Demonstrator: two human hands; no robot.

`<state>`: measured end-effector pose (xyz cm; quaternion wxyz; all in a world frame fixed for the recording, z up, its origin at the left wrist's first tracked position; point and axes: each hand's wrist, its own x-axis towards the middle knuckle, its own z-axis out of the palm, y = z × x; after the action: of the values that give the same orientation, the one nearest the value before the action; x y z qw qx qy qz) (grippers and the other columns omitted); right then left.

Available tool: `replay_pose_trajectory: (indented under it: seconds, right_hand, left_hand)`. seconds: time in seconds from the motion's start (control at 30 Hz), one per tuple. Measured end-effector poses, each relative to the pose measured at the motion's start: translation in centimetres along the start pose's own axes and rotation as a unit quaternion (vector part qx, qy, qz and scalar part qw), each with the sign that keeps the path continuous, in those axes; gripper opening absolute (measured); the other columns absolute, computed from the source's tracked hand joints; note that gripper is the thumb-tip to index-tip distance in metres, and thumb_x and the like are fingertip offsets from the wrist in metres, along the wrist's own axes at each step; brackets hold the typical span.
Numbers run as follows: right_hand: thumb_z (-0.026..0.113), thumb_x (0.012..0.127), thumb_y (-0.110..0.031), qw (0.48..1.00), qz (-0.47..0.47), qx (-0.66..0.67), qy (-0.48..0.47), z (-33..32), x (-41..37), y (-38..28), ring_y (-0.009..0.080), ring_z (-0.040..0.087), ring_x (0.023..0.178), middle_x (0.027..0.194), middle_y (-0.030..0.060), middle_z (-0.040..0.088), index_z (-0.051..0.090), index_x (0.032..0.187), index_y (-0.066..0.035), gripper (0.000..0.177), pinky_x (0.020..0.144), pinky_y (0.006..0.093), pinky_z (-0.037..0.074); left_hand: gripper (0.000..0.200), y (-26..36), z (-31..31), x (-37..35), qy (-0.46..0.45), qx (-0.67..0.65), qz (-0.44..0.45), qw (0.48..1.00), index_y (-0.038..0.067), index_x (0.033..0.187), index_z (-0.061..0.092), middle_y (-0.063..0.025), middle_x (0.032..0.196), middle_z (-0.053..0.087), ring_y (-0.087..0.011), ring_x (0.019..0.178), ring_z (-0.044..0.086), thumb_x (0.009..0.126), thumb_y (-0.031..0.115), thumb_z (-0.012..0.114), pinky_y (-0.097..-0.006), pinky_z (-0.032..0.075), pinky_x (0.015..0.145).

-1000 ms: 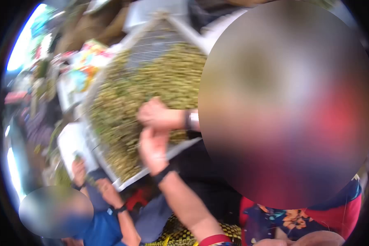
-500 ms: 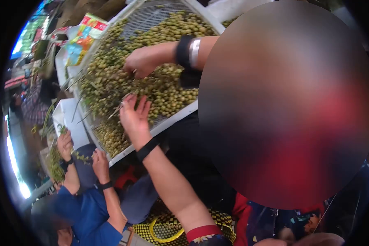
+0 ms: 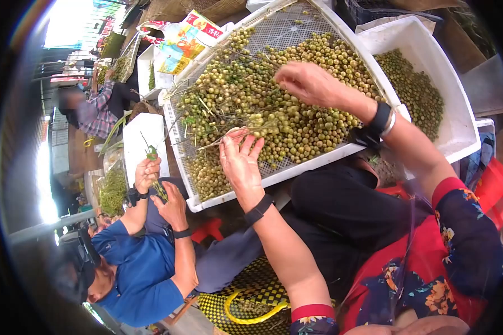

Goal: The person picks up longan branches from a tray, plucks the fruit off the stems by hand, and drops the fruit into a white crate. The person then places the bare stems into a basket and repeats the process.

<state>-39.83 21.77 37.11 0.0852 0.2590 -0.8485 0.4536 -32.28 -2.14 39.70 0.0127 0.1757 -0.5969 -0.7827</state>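
Observation:
A white perforated tray [image 3: 300,25] holds a heap of small round yellow-green fruit [image 3: 318,131], with twigs and leaves mixed in on its left side. My left hand [image 3: 243,167] is palm up at the tray's near edge, its fingers bent around a thin twig [image 3: 209,145] that sticks out to the left. A paler fruit cluster [image 3: 269,123] lies just beyond these fingertips. Over the heap, my right hand [image 3: 310,84] has its fingers curled downward; whatever is between them is hidden. Both of my wrists wear black bands.
A white tub [image 3: 458,106] of loose fruit adjoins the tray on the right. A colourful bag [image 3: 187,42] lies at the far left corner. At left, a person in a blue shirt [image 3: 142,268] handles a sprig. A yellow-black woven basket [image 3: 246,312] stands below.
My view has shifted, so the tray appears further right and the tub shows fully. My right hand has moved away from my left. The left still touches the twig.

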Motion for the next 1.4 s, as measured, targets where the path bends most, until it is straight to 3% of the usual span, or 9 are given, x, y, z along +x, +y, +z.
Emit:
replay_pose_trajectory:
  seconds: [0.13, 0.23, 0.33, 0.5, 0.57, 0.73, 0.9, 1.1, 1.4]
  right_hand:
    - [0.066, 0.089, -0.04, 0.955, 0.056, 0.287, -0.057, 2.1, -2.8, -1.4, 0.0201, 0.055, 0.107, 0.113, 0.0133, 0.058, 0.048, 0.133, -0.005, 0.059, 0.093, 0.0356, 0.045]
    - [0.067, 0.089, -0.033, 0.927, 0.022, 0.358, -0.111, 3.2, -2.6, -1.9, 0.0209, 0.055, 0.108, 0.119, 0.0127, 0.058, 0.05, 0.129, -0.003, 0.053, 0.094, 0.0347, 0.045]
    - [0.067, 0.087, -0.02, 0.97, 0.045, 0.241, -0.002, 5.3, -2.6, -2.4, 0.0216, 0.059, 0.099, 0.106, 0.0113, 0.061, 0.058, 0.113, -0.004, 0.032, 0.083, 0.035, 0.047]
    - [0.067, 0.086, -0.01, 0.985, 0.054, 0.142, 0.088, 5.6, -3.4, -3.1, 0.0144, 0.058, 0.093, 0.102, 0.005, 0.059, 0.057, 0.108, -0.002, 0.026, 0.079, 0.032, 0.049]
    - [0.067, 0.085, -0.006, 0.845, 0.133, 0.516, -0.041, 5.1, -3.9, -1.5, 0.0131, 0.056, 0.096, 0.104, 0.0016, 0.057, 0.056, 0.108, -0.003, 0.026, 0.082, 0.0315, 0.048]
    - [0.068, 0.084, -0.007, 0.782, 0.135, 0.605, -0.07, 4.8, -4.8, 0.0, 0.0095, 0.054, 0.097, 0.101, -0.0007, 0.059, 0.058, 0.114, -0.003, 0.032, 0.09, 0.0267, 0.044]
    - [0.069, 0.083, -0.007, 0.805, 0.118, 0.579, -0.053, 4.5, -4.6, -0.4, 0.008, 0.055, 0.09, 0.094, -0.0026, 0.059, 0.058, 0.114, -0.003, 0.033, 0.084, 0.0248, 0.045]
    - [0.068, 0.08, -0.004, 0.957, 0.095, 0.269, 0.055, 3.9, -4.5, -2.0, 0.0082, 0.051, 0.07, 0.073, -0.0015, 0.055, 0.061, 0.101, -0.002, 0.022, 0.065, 0.0267, 0.045]
    - [0.054, 0.098, -0.022, 0.755, 0.233, 0.613, 0.032, 3.7, -5.0, -0.1, 0.0044, 0.055, 0.081, 0.091, -0.0024, 0.061, 0.059, 0.108, -0.007, 0.019, 0.073, 0.0218, 0.046]
  left_hand:
    - [0.028, 0.1, 0.7, 0.1, -0.08, -0.047, -0.042, 0.995, 0.004, 0.108, 0.053, -0.0135, 0.11, 0.054, -0.0315, 0.1, 0.056, 0.101, 0.029, 0.043, -0.0481, 0.054, 0.085]
    - [0.026, -0.3, 1.6, 0.3, -0.126, -0.06, -0.061, 0.988, 0.005, 0.11, 0.054, -0.0096, 0.106, 0.057, -0.0265, 0.098, 0.057, 0.099, 0.028, 0.049, -0.0444, 0.053, 0.084]
    - [0.027, -1.4, 3.5, 0.1, -0.113, -0.016, -0.009, 0.993, 0.007, 0.113, 0.054, -0.0024, 0.104, 0.056, -0.0146, 0.095, 0.056, 0.093, 0.023, 0.063, -0.0383, 0.051, 0.085]
    - [0.025, -3.2, 4.4, 0.2, -0.065, 0.17, -0.002, 0.983, 0.005, 0.111, 0.054, -0.0037, 0.098, 0.059, -0.0105, 0.084, 0.058, 0.095, 0.024, 0.059, -0.0273, 0.051, 0.067]
    - [0.021, -3.2, 4.2, 0.9, -0.052, 0.145, 0.002, 0.988, 0.005, 0.108, 0.056, -0.0035, 0.097, 0.06, -0.0106, 0.082, 0.059, 0.096, 0.022, 0.057, -0.0266, 0.052, 0.067]
    - [0.017, -2.5, 3.9, 0.4, -0.084, 0.104, -0.049, 0.99, 0.01, 0.109, 0.055, -0.0039, 0.101, 0.063, -0.0151, 0.086, 0.063, 0.097, 0.022, 0.055, -0.0325, 0.052, 0.075]
    - [0.021, -1.6, 4.9, -0.2, -0.106, 0.087, -0.044, 0.99, 0.009, 0.115, 0.053, -0.0037, 0.105, 0.062, -0.0148, 0.087, 0.063, 0.097, 0.021, 0.055, -0.0321, 0.052, 0.076]
    - [0.025, -1.5, 5.0, -0.7, -0.107, 0.172, -0.028, 0.979, 0.006, 0.116, 0.056, -0.0047, 0.105, 0.062, -0.0132, 0.087, 0.062, 0.097, 0.022, 0.056, -0.0302, 0.052, 0.076]
    - [0.02, -1.2, 3.1, 0.4, -0.097, -0.053, -0.066, 0.992, 0.0, 0.112, 0.056, -0.0123, 0.104, 0.063, -0.0288, 0.1, 0.064, 0.097, 0.014, 0.054, -0.0413, 0.055, 0.083]
